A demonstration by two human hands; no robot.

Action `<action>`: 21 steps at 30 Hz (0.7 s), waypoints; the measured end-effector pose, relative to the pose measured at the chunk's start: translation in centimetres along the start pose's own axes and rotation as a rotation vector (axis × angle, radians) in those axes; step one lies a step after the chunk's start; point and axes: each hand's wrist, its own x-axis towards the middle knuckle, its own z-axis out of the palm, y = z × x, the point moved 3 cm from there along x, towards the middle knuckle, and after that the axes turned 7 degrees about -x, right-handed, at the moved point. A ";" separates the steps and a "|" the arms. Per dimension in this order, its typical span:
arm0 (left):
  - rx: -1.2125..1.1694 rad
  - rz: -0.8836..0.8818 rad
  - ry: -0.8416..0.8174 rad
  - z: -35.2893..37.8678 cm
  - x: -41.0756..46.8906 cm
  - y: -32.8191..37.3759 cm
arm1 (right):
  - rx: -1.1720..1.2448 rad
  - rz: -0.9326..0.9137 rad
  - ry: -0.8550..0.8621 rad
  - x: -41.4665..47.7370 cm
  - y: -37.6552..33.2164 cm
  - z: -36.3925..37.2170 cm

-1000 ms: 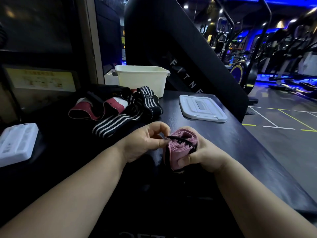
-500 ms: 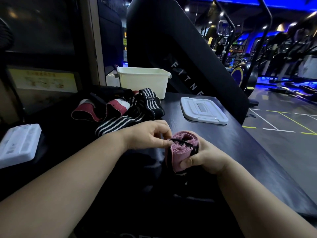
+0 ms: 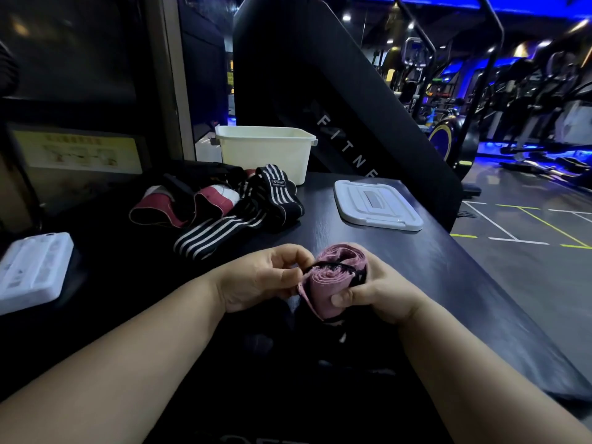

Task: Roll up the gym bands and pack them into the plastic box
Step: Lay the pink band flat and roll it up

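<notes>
A rolled pink gym band (image 3: pixel 330 282) with a black edge stands on end above the dark table (image 3: pixel 416 283). My right hand (image 3: pixel 378 291) grips the roll from the right, thumb on its lower front. My left hand (image 3: pixel 262 277) pinches the black strap end at the roll's top left. The open white plastic box (image 3: pixel 266 152) stands at the table's far edge. Its lid (image 3: pixel 376 205) lies flat to the right. A loose heap of black-and-white striped bands (image 3: pixel 243 213) and red-and-white bands (image 3: pixel 179 206) lies between the box and my hands.
A white flat case (image 3: pixel 32 270) lies at the left edge of the table. A large black slanted machine panel (image 3: pixel 336 100) rises behind the box. Gym floor with painted lines (image 3: pixel 528 232) and exercise machines lies to the right.
The view has shifted slightly. Both hands stay on the pink roll, and the left hand keeps its pinch on the black strap end at the top.
</notes>
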 end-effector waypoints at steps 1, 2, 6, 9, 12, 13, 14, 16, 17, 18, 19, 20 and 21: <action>-0.024 -0.011 -0.009 -0.1 -0.1 0.0 | 0.004 0.003 -0.007 0.0 0.0 0.0; -0.051 -0.020 -0.027 -0.2 -0.2 0.0 | 0.009 0.004 -0.015 0.1 0.0 0.0; -0.132 -0.060 -0.115 -0.1 -0.7 0.5 | 0.024 0.007 -0.032 0.1 -0.2 0.1; 0.043 -0.026 0.070 0.0 -0.3 0.8 | 0.050 0.017 -0.026 0.1 0.1 0.2; 0.208 0.016 0.152 0.3 0.3 1.4 | 0.031 0.048 0.024 -0.1 0.4 0.0; 0.244 0.018 0.150 0.5 0.3 1.6 | 0.015 0.050 0.038 -0.2 0.4 0.0; 0.282 0.019 0.145 0.6 0.3 1.8 | -0.004 0.050 0.051 -0.3 0.4 0.0; 0.362 0.023 0.139 0.8 0.3 2.3 | -0.033 0.048 0.060 -0.5 0.2 0.0; 0.405 0.028 0.139 1.0 0.2 2.4 | -0.040 0.048 0.061 -0.6 0.2 0.0; 0.450 0.036 0.141 1.1 0.3 2.5 | -0.042 0.049 0.062 -0.6 0.2 0.0; 0.492 0.049 0.148 1.2 0.3 2.7 | -0.040 0.048 0.065 -0.6 0.1 0.1; 0.520 0.065 0.159 1.4 0.2 2.8 | -0.039 0.047 0.073 -0.7 0.1 0.1; 0.523 0.078 0.169 1.4 0.1 2.8 | -0.045 0.043 0.086 -0.7 0.0 0.2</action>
